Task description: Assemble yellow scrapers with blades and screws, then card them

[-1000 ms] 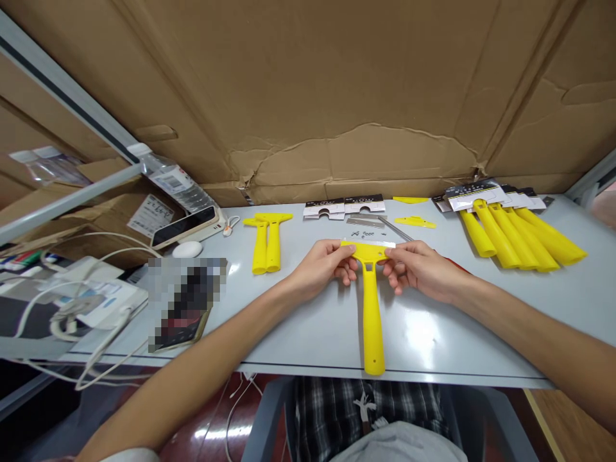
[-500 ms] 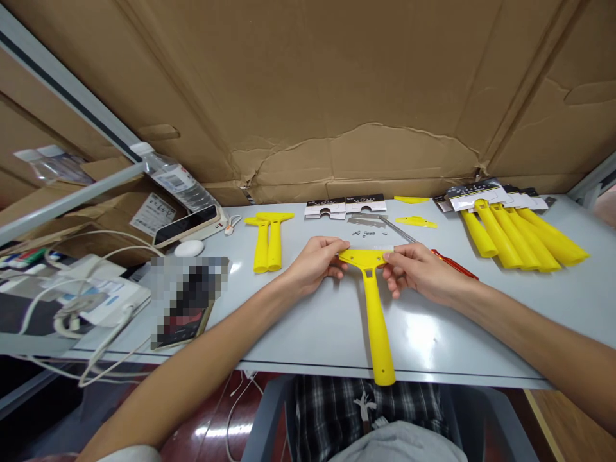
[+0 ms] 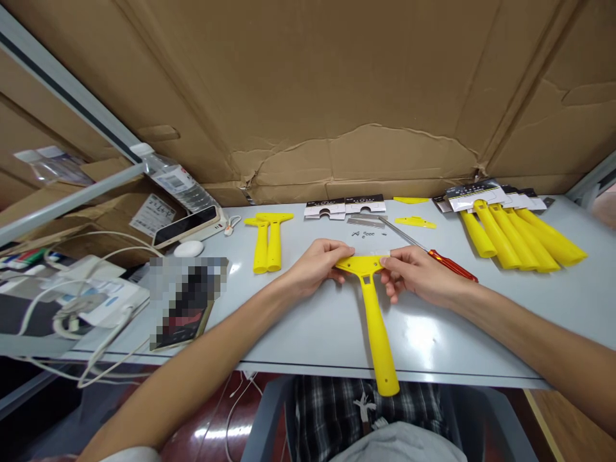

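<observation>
The yellow scraper [image 3: 373,308] is held at its wide head between both hands above the grey table [image 3: 481,333]. The left hand [image 3: 315,263] is closed on the head's left end; the right hand [image 3: 416,273] is closed on its right end. The long axis of the handle is directed toward the person, its free end tilted slightly rightward past the table edge. Both hands are equally near.
</observation>
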The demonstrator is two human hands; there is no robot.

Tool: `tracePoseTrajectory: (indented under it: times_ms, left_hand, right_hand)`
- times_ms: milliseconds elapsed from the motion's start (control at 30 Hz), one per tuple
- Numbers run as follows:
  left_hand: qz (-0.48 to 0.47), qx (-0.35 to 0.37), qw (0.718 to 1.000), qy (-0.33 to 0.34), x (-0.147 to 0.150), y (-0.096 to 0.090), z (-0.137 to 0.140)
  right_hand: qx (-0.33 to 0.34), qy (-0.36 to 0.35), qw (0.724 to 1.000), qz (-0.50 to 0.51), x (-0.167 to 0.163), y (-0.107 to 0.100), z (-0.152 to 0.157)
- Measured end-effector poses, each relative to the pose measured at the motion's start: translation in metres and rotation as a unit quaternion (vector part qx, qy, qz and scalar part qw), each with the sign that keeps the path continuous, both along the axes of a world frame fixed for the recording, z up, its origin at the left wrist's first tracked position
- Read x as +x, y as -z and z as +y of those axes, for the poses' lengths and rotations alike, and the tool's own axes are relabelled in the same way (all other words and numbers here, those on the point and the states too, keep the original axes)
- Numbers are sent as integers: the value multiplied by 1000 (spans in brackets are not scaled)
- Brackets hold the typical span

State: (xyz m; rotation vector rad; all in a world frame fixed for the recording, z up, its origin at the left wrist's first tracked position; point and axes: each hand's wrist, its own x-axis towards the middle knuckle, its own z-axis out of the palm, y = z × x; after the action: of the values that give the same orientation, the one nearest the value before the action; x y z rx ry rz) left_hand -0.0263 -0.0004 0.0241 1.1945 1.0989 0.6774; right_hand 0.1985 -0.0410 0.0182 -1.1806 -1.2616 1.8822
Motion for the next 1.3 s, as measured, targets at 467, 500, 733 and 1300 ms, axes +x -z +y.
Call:
tracePoseTrajectory:
  times_ms: [467,500,733,1300]
  left_hand:
    - [-28,-20,999,18,-2,0,1]
    - [-36,-22,999,12,-2,0,1]
    - [-64,-1,998,-18,-1,-3,-1]
    - [-100,28,994,-23,-4,-4,0]
  right_hand:
    - [-4,-2,1000,21,2,4,3]
    - [-6,3,1000,24,3,5,3]
    - [-2,28,999,36,3,7,5]
    - [2,52,998,46,8,9,9]
